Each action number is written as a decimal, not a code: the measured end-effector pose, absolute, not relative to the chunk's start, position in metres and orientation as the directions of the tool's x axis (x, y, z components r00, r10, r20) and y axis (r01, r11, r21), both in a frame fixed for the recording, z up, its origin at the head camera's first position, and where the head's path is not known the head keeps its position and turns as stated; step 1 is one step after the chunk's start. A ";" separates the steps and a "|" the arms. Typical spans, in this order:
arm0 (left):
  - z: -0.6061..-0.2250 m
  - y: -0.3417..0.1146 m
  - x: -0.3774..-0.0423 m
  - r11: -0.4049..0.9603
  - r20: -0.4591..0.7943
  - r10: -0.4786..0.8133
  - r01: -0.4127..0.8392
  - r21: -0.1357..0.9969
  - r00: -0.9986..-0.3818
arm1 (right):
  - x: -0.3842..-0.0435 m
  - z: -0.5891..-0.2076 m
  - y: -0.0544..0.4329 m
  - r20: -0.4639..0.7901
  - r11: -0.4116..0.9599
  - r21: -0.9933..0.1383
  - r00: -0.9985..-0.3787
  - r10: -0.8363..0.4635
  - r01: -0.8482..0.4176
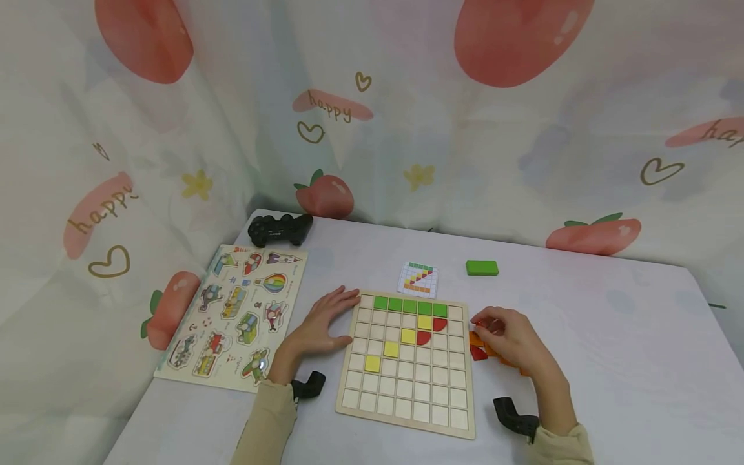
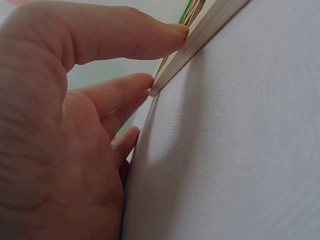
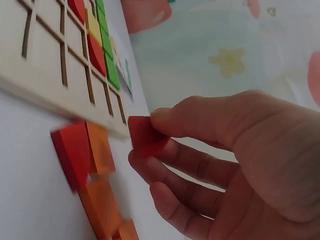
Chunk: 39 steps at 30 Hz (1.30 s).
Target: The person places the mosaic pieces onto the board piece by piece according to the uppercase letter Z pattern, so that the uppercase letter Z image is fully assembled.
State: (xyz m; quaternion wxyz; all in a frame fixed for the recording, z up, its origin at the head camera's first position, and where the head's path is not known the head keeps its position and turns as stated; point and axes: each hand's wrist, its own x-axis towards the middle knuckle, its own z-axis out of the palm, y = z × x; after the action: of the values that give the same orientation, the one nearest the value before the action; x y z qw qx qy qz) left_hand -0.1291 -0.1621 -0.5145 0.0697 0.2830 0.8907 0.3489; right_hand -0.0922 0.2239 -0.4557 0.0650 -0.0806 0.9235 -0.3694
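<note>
My right hand (image 1: 511, 336) pinches a red quarter-round block (image 3: 145, 135) between thumb and fingers, just off the right edge of the wooden grid board (image 1: 405, 420). Below it on the table lie several orange blocks (image 3: 101, 207) and another red block (image 3: 72, 152). With fingers straight, my left hand (image 1: 322, 326) touches the board's left edge with thumb and fingertips. In the board's cells sit a row of green squares (image 1: 409, 306), a slanting line of yellow squares (image 1: 391, 349) and two red quarter-rounds (image 1: 423, 337) beside the upper yellow ones.
A small pattern card (image 1: 417, 279) lies behind the board, with a green block (image 1: 482, 268) to its right. On the left are a picture puzzle board (image 1: 232, 316) and a black game controller (image 1: 280, 230). A printed curtain (image 1: 407, 129) hangs along the table's back and left sides.
</note>
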 end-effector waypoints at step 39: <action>-0.512 -0.161 -0.129 0.587 0.072 0.547 0.443 0.678 -0.834 | -0.077 -0.472 0.115 -0.089 0.736 -0.669 -0.973 -0.214 -0.101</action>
State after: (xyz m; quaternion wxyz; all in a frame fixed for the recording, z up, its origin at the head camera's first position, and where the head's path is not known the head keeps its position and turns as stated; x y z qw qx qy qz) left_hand -0.1287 -0.1615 -0.5123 0.0721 0.2787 0.8879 0.3589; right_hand -0.0770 0.1151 -0.4716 0.0804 -0.0848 0.9282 -0.3533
